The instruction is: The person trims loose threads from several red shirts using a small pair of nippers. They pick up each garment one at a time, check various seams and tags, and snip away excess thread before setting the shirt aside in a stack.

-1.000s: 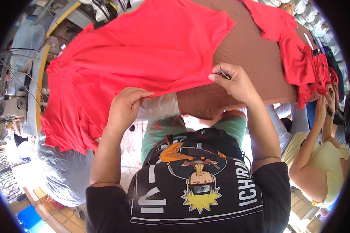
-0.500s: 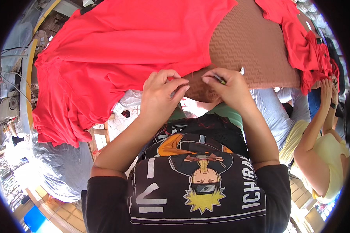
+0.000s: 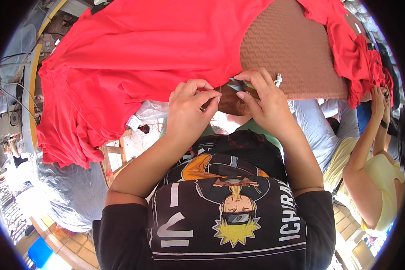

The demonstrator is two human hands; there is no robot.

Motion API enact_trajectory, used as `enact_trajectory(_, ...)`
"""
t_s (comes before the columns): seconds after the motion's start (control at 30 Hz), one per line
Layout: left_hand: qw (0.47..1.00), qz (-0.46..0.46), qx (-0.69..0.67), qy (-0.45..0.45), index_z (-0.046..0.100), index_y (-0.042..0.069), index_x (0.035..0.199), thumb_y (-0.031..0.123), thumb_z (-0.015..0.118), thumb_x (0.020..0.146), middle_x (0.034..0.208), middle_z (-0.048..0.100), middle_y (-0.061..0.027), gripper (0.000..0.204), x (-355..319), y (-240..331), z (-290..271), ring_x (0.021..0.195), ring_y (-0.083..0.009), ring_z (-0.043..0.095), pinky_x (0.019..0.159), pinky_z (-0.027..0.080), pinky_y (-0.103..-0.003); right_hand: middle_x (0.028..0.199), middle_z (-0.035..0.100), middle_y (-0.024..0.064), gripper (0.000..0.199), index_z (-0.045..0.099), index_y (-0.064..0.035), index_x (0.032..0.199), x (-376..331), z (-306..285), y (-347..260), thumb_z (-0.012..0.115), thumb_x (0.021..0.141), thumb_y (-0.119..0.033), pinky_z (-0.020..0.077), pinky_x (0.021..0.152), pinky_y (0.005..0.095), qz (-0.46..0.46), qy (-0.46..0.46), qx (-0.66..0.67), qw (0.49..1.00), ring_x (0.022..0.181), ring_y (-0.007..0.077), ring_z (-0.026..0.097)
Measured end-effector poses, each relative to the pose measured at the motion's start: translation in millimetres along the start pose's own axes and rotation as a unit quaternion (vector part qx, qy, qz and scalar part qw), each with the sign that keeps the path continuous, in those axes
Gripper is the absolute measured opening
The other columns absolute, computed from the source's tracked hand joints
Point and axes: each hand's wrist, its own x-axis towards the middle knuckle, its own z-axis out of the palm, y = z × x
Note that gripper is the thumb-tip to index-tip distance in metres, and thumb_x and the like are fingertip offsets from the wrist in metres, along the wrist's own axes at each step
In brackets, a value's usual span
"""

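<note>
A red garment (image 3: 157, 54) lies spread over the table, its near edge just beyond my hands. My left hand (image 3: 191, 101) is closed in a pinch below that edge, on what looks like a fine thread; a small dark thing shows under its fingers. My right hand (image 3: 267, 99) holds small thread snips (image 3: 237, 84) with dark blades and a yellow-green handle. The blades point left, toward the pinch, a little apart from it and close to the garment's edge.
The table has a brown patterned cover (image 3: 288, 54), with a small white knotted piece (image 3: 278, 80) at its near edge. Another red garment (image 3: 346, 54) lies at the right, handled by a co-worker (image 3: 373, 180). Grey plastic-wrapped bundles (image 3: 69, 193) stand at the left.
My right hand has turned and lifted slightly, so the snips' blades now show and point left. My left hand keeps its pinch, shifted slightly right. The red garment has shifted slightly.
</note>
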Motion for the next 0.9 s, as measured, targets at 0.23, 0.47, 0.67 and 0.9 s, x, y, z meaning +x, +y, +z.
enact_trajectory(0.23, 1.000, -0.007, -0.015, -0.004, 0.074, 0.009, 0.087, 0.005, 0.075, 0.074, 0.092, 0.063, -0.0024, 0.013, -2.6, 2.5, -1.9, 0.082, -0.0199, 0.059, 0.074, 0.046, -0.033, 0.098, 0.060, 0.0077, 0.020, 0.064, -0.0081, 0.100, 3.9, 7.4, 1.4, 0.068, 0.081, -0.007, 0.0515, 0.067, 0.0397, -0.052, 0.016, -0.024, 0.998, 0.086, 0.0292, 0.063)
enact_trajectory(0.47, 0.999, -0.005, -0.031, 0.009, 0.072, 0.010, 0.082, 0.009, 0.074, 0.073, 0.091, 0.063, 0.0008, 0.009, -3.8, 0.5, 2.1, 0.082, -0.0215, 0.057, 0.073, 0.043, -0.036, 0.097, 0.060, 0.0062, 0.020, 0.065, -0.0085, 0.100, 3.8, 14.2, 4.6, 0.069, 0.080, -0.008, 0.0521, 0.067, 0.0389, -0.080, 0.018, -0.050, 0.995, 0.085, 0.0277, 0.063)
enact_trajectory(0.67, 1.000, 0.000, -0.014, -0.014, 0.074, 0.008, 0.085, 0.006, 0.076, 0.074, 0.091, 0.064, -0.0022, 0.012, -2.8, 1.9, -1.5, 0.083, -0.0197, 0.059, 0.075, 0.045, -0.034, 0.096, 0.060, 0.0060, 0.020, 0.064, -0.0085, 0.099, 4.5, 17.4, 0.1, 0.068, 0.080, -0.007, 0.0520, 0.066, 0.0389, -0.071, 0.021, -0.033, 0.997, 0.084, 0.0275, 0.063)
enact_trajectory(0.9, 0.993, 0.038, -0.094, -0.060, 0.072, 0.006, 0.086, 0.004, 0.073, 0.078, 0.104, 0.064, -0.0065, 0.008, 9.7, -1.0, -9.6, 0.092, -0.0189, 0.060, 0.082, 0.046, -0.033, 0.104, 0.060, 0.0084, 0.029, 0.063, -0.0101, 0.106, 11.5, 8.5, 6.3, 0.070, 0.078, -0.006, 0.0539, 0.069, 0.0381, -0.037, 0.053, -0.006, 0.998, 0.085, 0.0278, 0.065)
